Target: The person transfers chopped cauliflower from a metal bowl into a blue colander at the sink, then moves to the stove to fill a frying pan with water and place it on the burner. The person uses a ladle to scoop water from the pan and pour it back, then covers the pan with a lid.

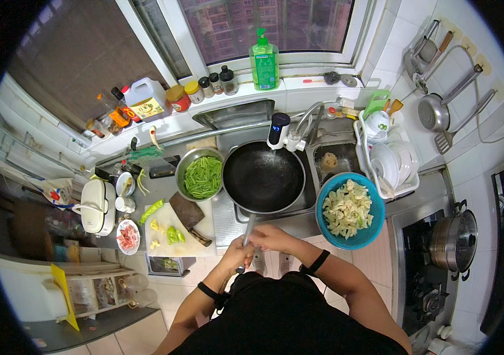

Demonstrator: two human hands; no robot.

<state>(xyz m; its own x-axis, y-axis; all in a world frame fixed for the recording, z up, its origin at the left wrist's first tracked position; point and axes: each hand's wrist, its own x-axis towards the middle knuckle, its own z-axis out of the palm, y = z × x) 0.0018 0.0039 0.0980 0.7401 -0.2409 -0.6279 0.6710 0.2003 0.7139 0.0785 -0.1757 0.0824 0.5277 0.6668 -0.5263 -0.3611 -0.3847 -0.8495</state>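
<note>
A black wok (264, 177) sits over the sink beneath the faucet, its dark inside bearing wet-looking shiny spots. Its grey handle (250, 226) points toward me. My left hand (236, 255) is wrapped around the lower part of that handle. Close against the left fingers, my right hand (270, 238) has curled fingers at the handle's right side; whether it grips the handle is hidden. To the wok's left stands a metal bowl of cut green beans (203, 177). A blue colander (350, 244) holding pale cut cauliflower (347, 208) is at the right.
A cleaver (186, 210) lies on the white cutting board (203, 248) with green pepper (151, 211) and chopped pieces. Sliced meat fills a small bowl (128, 237). The faucet's display unit (278, 128) overhangs the wok. A dish rack (358, 137) and a lidded pot (455, 242) stand right.
</note>
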